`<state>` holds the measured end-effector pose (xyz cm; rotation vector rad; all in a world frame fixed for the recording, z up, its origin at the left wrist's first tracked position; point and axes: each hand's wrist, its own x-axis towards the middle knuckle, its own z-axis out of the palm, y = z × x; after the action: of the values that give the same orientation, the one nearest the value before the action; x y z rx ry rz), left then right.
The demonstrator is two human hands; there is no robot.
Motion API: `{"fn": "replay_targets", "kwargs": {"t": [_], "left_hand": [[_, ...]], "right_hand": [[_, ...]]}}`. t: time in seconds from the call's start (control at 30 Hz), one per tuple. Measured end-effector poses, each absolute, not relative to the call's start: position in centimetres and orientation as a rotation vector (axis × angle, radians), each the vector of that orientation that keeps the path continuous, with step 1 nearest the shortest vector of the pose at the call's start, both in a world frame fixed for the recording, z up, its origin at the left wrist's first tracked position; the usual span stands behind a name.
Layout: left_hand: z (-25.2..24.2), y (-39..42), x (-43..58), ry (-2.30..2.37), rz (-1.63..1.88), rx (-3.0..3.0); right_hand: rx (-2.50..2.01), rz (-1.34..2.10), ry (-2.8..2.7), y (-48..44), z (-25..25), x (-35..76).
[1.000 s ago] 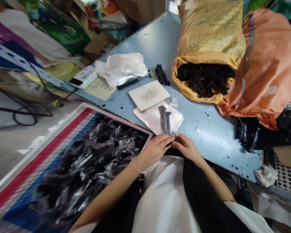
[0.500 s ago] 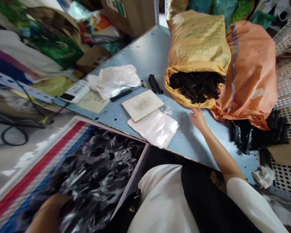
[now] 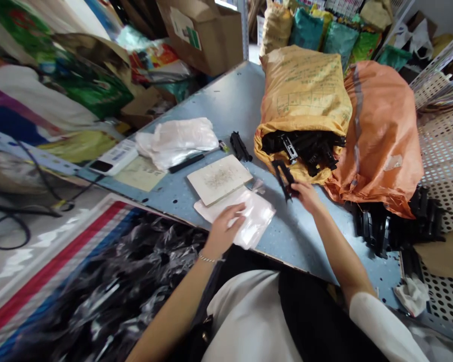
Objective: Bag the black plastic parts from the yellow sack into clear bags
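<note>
In my right hand point(image 3: 305, 195) is a slim black plastic part point(image 3: 283, 180), held just in front of the mouth of a yellow woven sack point(image 3: 305, 90). More black parts point(image 3: 313, 151) fill that mouth. My left hand point(image 3: 226, 229) hovers at or rests on a stack of clear plastic bags point(image 3: 254, 216); its fingers are slightly bent and apart, and I see nothing in them. A pale flat block point(image 3: 219, 178) with a scuffed top lies over the far edge of the bags. Beyond it is another black part point(image 3: 240, 146), lying on the blue table point(image 3: 226, 100).
An orange sack point(image 3: 385, 136) leans at the right, black parts spilling from it. Below the table's left edge stands a striped container point(image 3: 60, 266) full of bagged black items. More plastic bags point(image 3: 181, 138), a black pen-like tool point(image 3: 186, 163) and a white device point(image 3: 115, 157) occupy the table's left side.
My left hand has risen from the striped container to the plastic bags. My right hand, empty before at the yellow sack's mouth, now holds a black part.
</note>
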<state>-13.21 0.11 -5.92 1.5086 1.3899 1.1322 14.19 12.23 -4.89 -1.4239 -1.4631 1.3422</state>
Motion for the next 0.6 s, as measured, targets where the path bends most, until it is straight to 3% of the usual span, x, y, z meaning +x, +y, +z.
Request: {"fn": "replay_targets", "kwargs": {"t": [0.07, 0.13, 0.2, 0.3, 0.4, 0.5, 0.6], "left_hand": [[-5.4, 1.4, -8.7, 1.078, 1.154, 1.313], [-4.9, 1.9, -5.4, 0.949, 1.096, 1.163], [-4.3, 1.8, -3.3, 0.987, 1.016, 1.132], [-3.4, 0.8, -1.6, 1.095, 0.966, 1.259], [-2.6, -0.2, -0.7, 1.098, 0.928, 1.358], [-2.0, -0.8, -0.2, 1.078, 0.888, 1.42], [-1.2, -1.2, -0.2, 1.077, 0.859, 1.512]], "right_hand": [[-1.239, 1.716, -1.264, 7.4, -5.6, 13.9], [-1.181, 1.814, -1.293, 3.4, -5.8, 14.0], [-1.301, 1.552, -1.46, 1.0, -5.1, 14.8], [-1.453, 0.781, -1.783, 0.7, -3.2, 17.0], [-1.325, 0.22, -2.146, 2.1, -2.1, 18.9], [-1.125, -0.076, -2.373, 3.2, -2.2, 20.0], [-0.965, -0.16, -2.432, 3.9, -2.1, 20.8]]}}
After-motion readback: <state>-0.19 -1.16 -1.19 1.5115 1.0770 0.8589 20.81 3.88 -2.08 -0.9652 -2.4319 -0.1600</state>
